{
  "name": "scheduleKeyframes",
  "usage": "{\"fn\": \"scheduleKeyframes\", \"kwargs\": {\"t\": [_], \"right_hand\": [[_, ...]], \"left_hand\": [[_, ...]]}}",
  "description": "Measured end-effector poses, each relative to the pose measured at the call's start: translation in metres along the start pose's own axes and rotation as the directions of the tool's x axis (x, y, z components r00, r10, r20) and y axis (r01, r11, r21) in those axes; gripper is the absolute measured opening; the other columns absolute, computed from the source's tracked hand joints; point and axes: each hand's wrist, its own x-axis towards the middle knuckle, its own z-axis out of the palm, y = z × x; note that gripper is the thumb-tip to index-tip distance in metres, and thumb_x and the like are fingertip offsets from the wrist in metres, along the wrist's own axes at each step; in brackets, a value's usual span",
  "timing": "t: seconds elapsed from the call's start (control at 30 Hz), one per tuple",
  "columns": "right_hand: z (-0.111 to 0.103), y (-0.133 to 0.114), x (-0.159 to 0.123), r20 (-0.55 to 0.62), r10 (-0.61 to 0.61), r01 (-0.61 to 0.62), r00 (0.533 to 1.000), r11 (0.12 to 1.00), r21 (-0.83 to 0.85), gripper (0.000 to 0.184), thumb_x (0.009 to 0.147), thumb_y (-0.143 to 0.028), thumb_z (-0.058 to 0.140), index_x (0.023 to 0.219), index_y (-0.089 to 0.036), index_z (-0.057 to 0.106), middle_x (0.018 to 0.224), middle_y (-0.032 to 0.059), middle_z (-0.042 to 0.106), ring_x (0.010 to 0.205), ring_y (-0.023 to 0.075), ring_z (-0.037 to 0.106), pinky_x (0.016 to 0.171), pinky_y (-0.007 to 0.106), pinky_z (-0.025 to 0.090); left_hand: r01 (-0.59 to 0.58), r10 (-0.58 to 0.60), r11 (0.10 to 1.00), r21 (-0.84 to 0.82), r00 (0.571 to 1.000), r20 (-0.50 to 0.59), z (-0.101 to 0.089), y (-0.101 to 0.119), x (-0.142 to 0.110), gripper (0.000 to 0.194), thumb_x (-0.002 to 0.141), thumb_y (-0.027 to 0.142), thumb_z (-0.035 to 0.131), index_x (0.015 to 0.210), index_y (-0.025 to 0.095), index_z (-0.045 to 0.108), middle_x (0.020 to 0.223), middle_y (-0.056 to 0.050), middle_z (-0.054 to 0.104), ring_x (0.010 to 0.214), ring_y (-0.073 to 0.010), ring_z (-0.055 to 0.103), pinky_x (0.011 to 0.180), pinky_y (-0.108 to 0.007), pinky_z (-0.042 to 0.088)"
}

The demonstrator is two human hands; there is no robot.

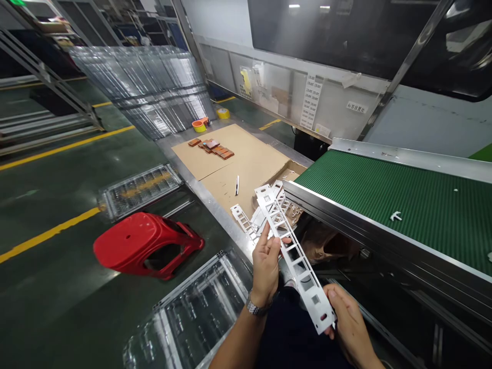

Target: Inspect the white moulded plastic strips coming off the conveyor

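Observation:
A long white plastic frame strip (292, 251) with square cut-outs runs diagonally between both hands. My left hand (266, 262) pinches its middle part; a metal watch sits on that wrist. My right hand (346, 323) grips the strip's lower end near the bottom of the view. More white frame pieces (246, 220) lie in a pile on the cardboard just beyond the strip's far end.
A green conveyor belt (403, 205) with a steel rim runs at the right, a small white scrap (395, 216) on it. Cardboard sheets (246, 159) carry orange-brown blocks (215, 147) and a pen (237, 185). A red stool (146, 245) and clear plastic trays (192, 312) stand on the floor at left.

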Motion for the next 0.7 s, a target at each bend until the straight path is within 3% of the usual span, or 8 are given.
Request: {"fn": "scheduleKeyframes", "kwargs": {"t": [0.2,0.4,0.7], "right_hand": [[0.0012,-0.0027,-0.0049,0.009,-0.017,0.017,1.000,1.000,0.016,0.041,0.083,-0.054,0.046,0.073,-0.015,0.049,0.053,-0.0035,0.053,0.039,0.0045,0.045,0.036,0.014,0.031],[0.0013,-0.0023,-0.0072,0.020,-0.028,0.026,0.999,0.997,0.067,0.039,0.082,-0.054,0.049,0.078,-0.016,0.048,0.056,-0.0040,0.053,0.039,0.0038,0.045,0.037,0.014,0.030],[0.0010,-0.0021,-0.0071,0.048,-0.023,0.018,0.999,0.993,0.117,0.037,0.083,-0.053,0.048,0.079,-0.017,0.045,0.057,-0.0042,0.053,0.039,0.0031,0.045,0.038,0.014,0.032]], "left_hand": [[0.040,-0.039,0.998,-0.051,0.999,0.029,0.0004,0.0014,0.0004,0.062,0.084,0.029,0.061,0.137,0.019,0.031,0.077,-0.001,0.064,0.052,-0.0073,0.044,0.054,-0.018,0.038],[0.075,-0.072,0.991,-0.109,0.997,0.033,0.0037,0.0004,0.0032,0.069,0.081,0.032,0.063,0.139,0.017,0.028,0.077,-0.003,0.065,0.066,-0.0132,0.056,0.067,-0.024,0.045],[0.081,-0.076,0.990,-0.119,0.996,0.045,0.0016,0.0007,0.0032,0.067,0.083,0.030,0.062,0.139,0.017,0.027,0.079,-0.003,0.065,0.067,-0.0121,0.055,0.070,-0.024,0.045]]}}
